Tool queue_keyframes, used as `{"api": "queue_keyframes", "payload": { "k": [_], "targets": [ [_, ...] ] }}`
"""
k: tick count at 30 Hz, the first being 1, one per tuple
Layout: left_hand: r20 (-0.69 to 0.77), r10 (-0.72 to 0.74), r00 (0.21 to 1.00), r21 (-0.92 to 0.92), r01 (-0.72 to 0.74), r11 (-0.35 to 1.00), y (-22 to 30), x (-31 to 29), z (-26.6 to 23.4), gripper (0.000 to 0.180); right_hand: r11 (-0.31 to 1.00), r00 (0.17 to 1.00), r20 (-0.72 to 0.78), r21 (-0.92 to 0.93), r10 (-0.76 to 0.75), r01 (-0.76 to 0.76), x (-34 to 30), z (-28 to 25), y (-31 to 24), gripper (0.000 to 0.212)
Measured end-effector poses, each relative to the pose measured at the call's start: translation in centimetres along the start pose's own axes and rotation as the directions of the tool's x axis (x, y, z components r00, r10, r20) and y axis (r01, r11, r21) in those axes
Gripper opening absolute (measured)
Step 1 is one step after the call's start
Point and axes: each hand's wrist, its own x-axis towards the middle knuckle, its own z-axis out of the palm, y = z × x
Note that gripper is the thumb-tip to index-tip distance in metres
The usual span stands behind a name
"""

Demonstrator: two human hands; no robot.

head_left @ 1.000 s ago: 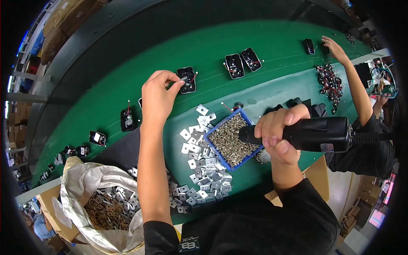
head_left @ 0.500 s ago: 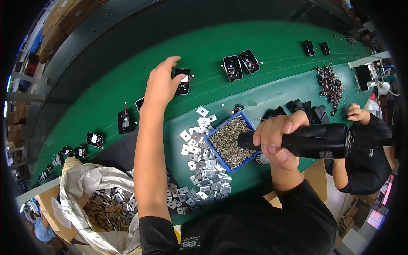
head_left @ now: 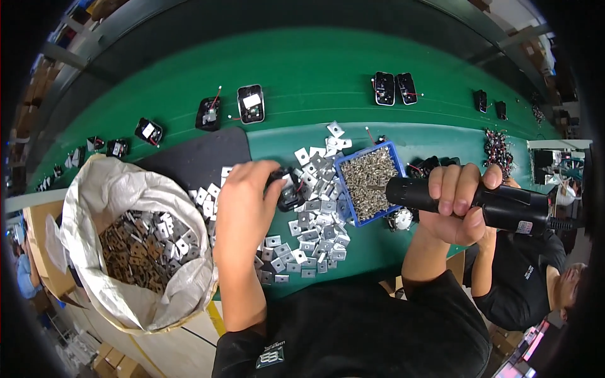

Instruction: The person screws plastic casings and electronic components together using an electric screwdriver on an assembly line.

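My left hand (head_left: 247, 195) grips a small black plastic housing (head_left: 290, 196) with a white part and a red wire inside, just above the square metal plates (head_left: 324, 236) with centre holes. My right hand (head_left: 463, 200) is wrapped round a black electric screwdriver (head_left: 513, 208). Its front end points left, over the blue tray (head_left: 357, 222) heaped with screws (head_left: 370, 179); whether the bit touches a screw I cannot tell. Right of the tray, beneath the screwdriver, lies a round white part (head_left: 401, 219).
More housings, among them a white-rimmed one (head_left: 251, 104), stand along the green belt (head_left: 315, 69). A white sack (head_left: 82, 220) of metal pieces is at left, beside a black mat (head_left: 211, 151). Wired parts (head_left: 498, 150) lie at far right, near a co-worker (head_left: 517, 274).
My left hand has come back from the belt with a housing in it. The screwdriver remains in my right hand at the screw tray. The whole view has shifted.
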Motion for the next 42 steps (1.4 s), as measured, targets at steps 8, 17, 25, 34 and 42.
{"api": "queue_keyframes", "payload": {
  "k": [8, 17, 25, 34, 42],
  "targets": [
    [0.023, 0.038, 0.999, 0.051, -0.039, 0.998, -2.3, -2.2, 2.2, 0.026, 0.997, 0.997, 0.07, 0.063, 0.027, -0.032, -1.1, 1.5, -0.2, 0.043],
    [-0.22, 0.32, 0.921, -0.267, -0.373, 0.889, 1.7, -4.4, 3.1, 0.034, 0.977, 0.986, 0.146, 0.187, 0.076, -0.103, -0.9, 4.0, -1.0, 0.037],
    [-0.251, 0.267, 0.931, -0.446, -0.355, 0.821, 2.2, -5.0, 4.3, 0.019, 0.973, 0.981, 0.167, 0.191, 0.097, -0.129, -1.2, 5.1, -0.9, 0.037],
    [-0.236, 0.038, 0.971, -0.84, -0.223, 0.494, 1.3, -7.1, 4.9, 0.02, 0.938, 0.981, 0.16, 0.309, 0.111, -0.157, -0.7, 6.0, -0.8, 0.037],
    [-0.332, 0.082, 0.94, -0.853, -0.336, 0.399, 0.8, -7.3, 5.5, 0.021, 0.932, 0.983, 0.143, 0.328, 0.115, -0.156, -0.7, 6.5, -0.5, 0.035]
  ]
}}
